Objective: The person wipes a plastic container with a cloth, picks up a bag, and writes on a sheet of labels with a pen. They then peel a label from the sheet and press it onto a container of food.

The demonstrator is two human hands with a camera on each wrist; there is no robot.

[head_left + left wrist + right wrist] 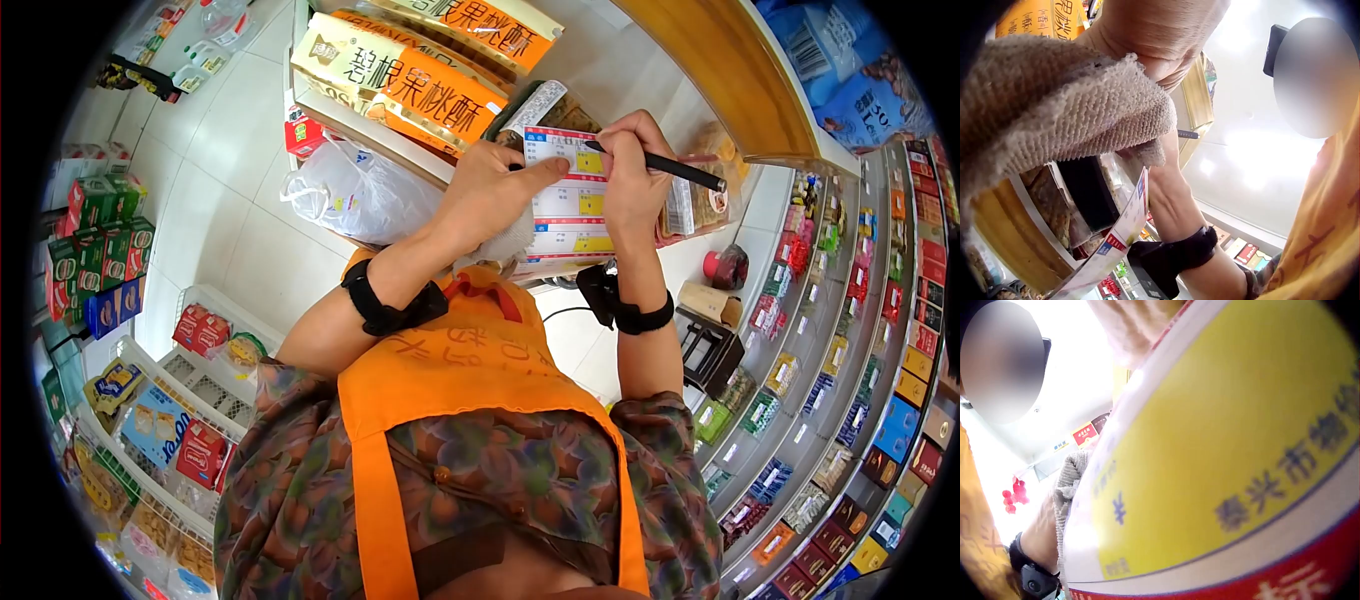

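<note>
A sheet of printed price labels (565, 207), with red bands and yellow boxes, lies under both hands. My right hand (636, 185) grips a black pen (685, 170), its tip on the upper part of the sheet. Along the sheet's left edge my left hand (490, 190) holds it, thumb laid over the top. A grey ribbed cloth (1097, 106) hangs from that same hand and covers most of its fingers in the left wrist view. Close up in the right wrist view, a yellow label box (1210, 437) hides most of the right hand.
Orange-and-cream pastry packages (420, 85) stand beyond the left hand, with a white plastic bag (365, 190) nearer. Packaged food (695, 205) sits right of the sheet, below a wooden edge (735, 80). Stocked shelves (840, 360) curve along the right; a white rack (190, 380) stands at left.
</note>
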